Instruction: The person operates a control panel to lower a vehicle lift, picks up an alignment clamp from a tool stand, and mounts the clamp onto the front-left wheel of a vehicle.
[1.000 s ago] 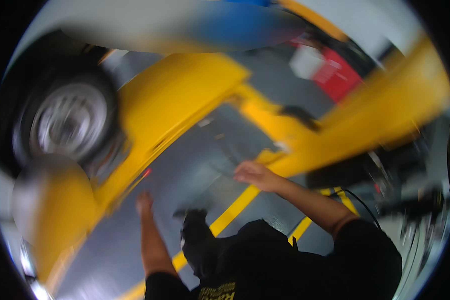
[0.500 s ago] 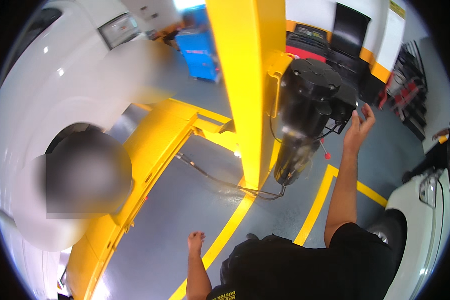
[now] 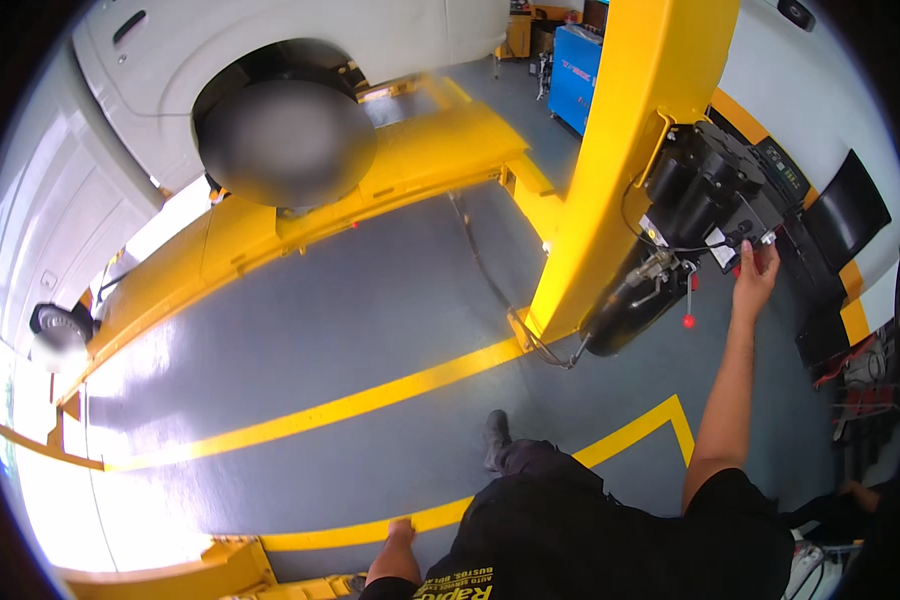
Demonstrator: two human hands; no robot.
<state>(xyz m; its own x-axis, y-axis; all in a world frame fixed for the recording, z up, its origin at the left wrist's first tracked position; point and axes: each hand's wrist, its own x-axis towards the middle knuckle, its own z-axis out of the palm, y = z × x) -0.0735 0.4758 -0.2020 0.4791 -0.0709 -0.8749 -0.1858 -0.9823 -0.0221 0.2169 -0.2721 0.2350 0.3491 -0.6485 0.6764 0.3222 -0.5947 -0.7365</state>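
Observation:
My right hand (image 3: 754, 282) reaches up to the black control box (image 3: 752, 222) of the lift's power unit. Its thumb lies against the box's near face and the fingers curl by a silver button (image 3: 768, 238) at the corner. That unit is a black motor and tank (image 3: 695, 190) fixed beside a yellow lift post (image 3: 620, 170). Below the box hangs a lever with a red ball knob (image 3: 689, 321), apart from the hand. My left hand (image 3: 400, 529) hangs low at my side, touching no object that I can see; its fingers are too foreshortened to make out.
A white vehicle (image 3: 410, 40) stands over the yellow lift runway (image 3: 410, 155) at left. A hose (image 3: 475, 250) runs from the runway toward the post's foot. Yellow lines (image 3: 370, 402) mark the grey floor. A blue cabinet (image 3: 574, 80) stands behind; part of a person (image 3: 860, 495) shows at right.
My view has swung to the right and down, so the post and power unit sit further right. My right hand has come from beside the control box onto its corner. My left hand hangs lower.

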